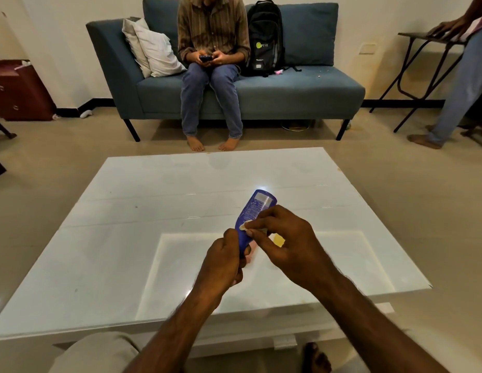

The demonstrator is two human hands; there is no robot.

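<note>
A blue plastic bottle [257, 208] with white print is held tilted above the white glass table [126, 238], its base pointing away from me. My left hand [223, 262] grips its lower end, which is hidden in the fist. My right hand [285, 238] pinches a small pale piece against the bottle's side with thumb and forefinger. A small yellow thing [279, 240] shows just behind my right fingers; what it is cannot be told.
A blue sofa [301, 90] stands beyond the table, with a seated person [211, 63] using a phone, white pillows [153, 49] and a black backpack [265, 39]. Another person [460, 76] stands at the right by a folding table [422, 39]. A maroon cabinet [19, 90] stands at the left.
</note>
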